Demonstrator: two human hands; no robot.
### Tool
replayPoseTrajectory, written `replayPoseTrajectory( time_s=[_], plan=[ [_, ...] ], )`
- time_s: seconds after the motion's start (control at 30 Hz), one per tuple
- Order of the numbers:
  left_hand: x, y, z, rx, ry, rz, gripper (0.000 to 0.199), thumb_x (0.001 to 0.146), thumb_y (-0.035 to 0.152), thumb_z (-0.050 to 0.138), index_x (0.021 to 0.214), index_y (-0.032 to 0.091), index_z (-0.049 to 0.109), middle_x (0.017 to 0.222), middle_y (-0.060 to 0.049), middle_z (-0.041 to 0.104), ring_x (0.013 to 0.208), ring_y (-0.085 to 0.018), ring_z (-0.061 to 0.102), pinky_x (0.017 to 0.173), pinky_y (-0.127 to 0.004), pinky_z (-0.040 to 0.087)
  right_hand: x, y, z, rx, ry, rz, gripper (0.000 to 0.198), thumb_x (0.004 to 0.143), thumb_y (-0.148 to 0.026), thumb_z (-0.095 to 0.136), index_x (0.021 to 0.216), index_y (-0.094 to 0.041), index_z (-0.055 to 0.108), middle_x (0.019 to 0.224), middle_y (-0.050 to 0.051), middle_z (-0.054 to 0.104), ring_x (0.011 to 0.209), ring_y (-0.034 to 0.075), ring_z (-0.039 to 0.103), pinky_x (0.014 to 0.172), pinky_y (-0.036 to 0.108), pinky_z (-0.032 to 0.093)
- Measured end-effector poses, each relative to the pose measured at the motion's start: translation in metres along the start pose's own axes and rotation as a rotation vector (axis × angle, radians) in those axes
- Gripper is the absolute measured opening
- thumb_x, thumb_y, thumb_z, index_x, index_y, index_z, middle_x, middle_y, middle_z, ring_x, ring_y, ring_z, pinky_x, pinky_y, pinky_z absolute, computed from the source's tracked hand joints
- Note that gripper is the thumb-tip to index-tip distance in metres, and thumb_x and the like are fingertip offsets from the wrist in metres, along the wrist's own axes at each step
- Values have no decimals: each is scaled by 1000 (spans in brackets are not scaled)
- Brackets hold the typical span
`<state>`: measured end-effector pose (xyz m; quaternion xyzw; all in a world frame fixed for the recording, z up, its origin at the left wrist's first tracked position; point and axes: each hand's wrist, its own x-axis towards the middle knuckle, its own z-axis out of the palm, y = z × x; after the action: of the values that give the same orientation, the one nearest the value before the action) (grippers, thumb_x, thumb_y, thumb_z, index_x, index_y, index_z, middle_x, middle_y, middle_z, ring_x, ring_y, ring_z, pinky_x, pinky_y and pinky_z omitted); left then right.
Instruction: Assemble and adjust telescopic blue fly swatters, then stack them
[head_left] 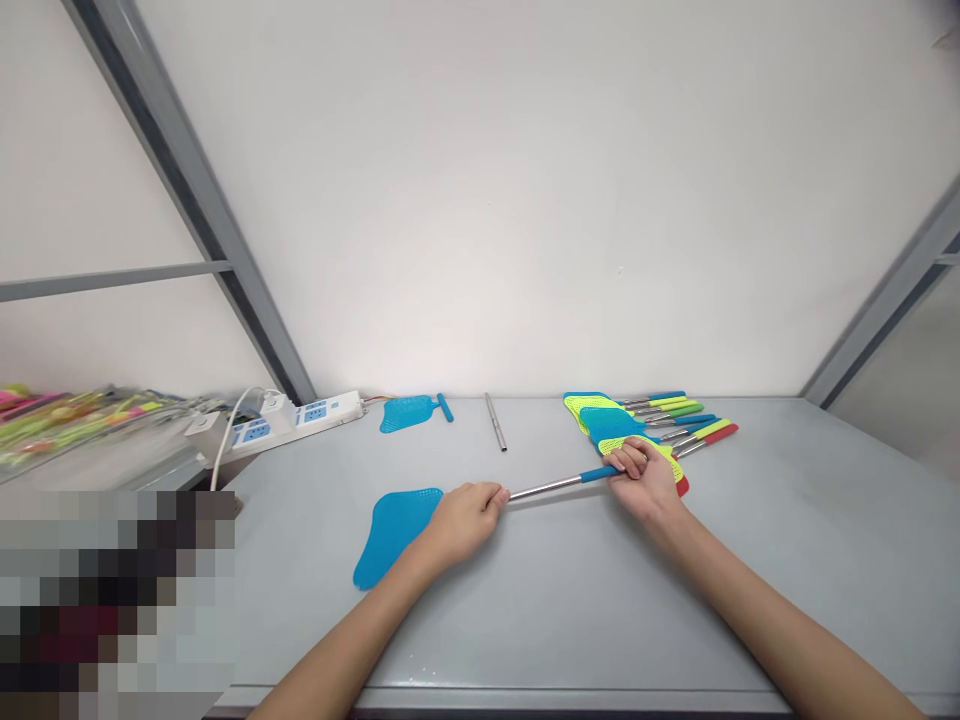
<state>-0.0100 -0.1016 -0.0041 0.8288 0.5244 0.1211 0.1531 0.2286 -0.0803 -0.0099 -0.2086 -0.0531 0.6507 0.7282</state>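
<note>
A blue fly swatter with a metal rod and blue grip is held between both my hands, its head to the left over the grey table. My left hand is closed around the rod near the head. Wrapped round the blue grip at the other end is my right hand. Behind the right hand lies a pile of blue, yellow and red fly swatters, their handles pointing right. Further back lie a loose metal rod and a blue swatter head with a short blue grip beside it.
A white power strip with a plug and white cable runs along the table's back left edge. Colourful packaged items lie on a neighbouring table at left. A white wall and grey metal posts stand around the grey table.
</note>
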Motion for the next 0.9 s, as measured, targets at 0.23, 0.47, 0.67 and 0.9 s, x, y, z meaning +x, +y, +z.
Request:
replayPoseTrajectory(
  time_s=[0.23,0.47,0.67,0.9],
  plan=[
    [0,3,4,-20,80,21,40,87,38,17,67,19,46,66,-1,52,63,-15,47,53,-24,29,4,-10,4,-69,2,94,29,77,-6,31,53,-18,22,37,-8,20,30,4,25,36,18,32],
    [1,2,6,0,161,149,33,88,36,20,70,19,43,68,0,49,66,-14,46,59,-25,33,3,-13,4,-336,75,250,10,76,-20,42,69,-16,48,57,2,52,52,13,52,52,30,46],
    [3,-2,3,92,259,135,27,88,25,23,77,19,46,75,-2,49,69,-15,46,66,-29,33,-1,-14,3,-834,-147,324,28,74,-42,47,74,-15,57,54,1,50,43,11,47,43,26,41],
    [4,-1,2,76,315,136,24,87,25,25,86,19,49,83,-3,51,79,-16,47,73,-31,34,-3,-8,5,-776,-208,291,23,75,-34,49,73,-13,60,52,2,52,42,8,45,43,21,40]
  ],
)
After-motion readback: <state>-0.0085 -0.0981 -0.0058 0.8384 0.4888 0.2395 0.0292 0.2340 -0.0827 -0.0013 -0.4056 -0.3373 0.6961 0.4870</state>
